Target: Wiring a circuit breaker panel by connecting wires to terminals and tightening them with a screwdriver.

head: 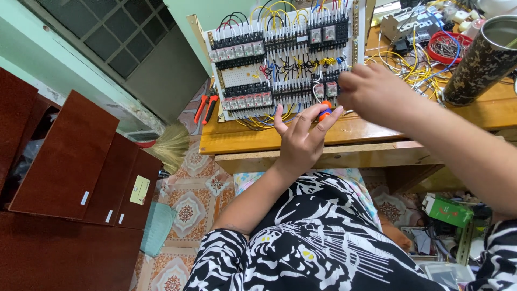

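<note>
A white wiring panel (242,78) with rows of black relays and yellow, blue and black wires leans upright on a wooden workbench (258,141). My left hand (300,141) is raised at the panel's lower edge, fingers spread, with its fingertips on the orange and blue handle of a small screwdriver (325,112). My right hand (374,92) is closed near the panel's lower right corner, just above that handle; what its fingers pinch is hidden.
Orange-handled pliers (205,108) lie at the bench's left end. A camouflage-patterned tumbler (479,62), loose yellow wires (404,64) and a red bowl (446,46) sit at right. Dark red cabinets (64,156) stand left, a broom (169,145) beside them, and a green box (447,211) lies under the bench.
</note>
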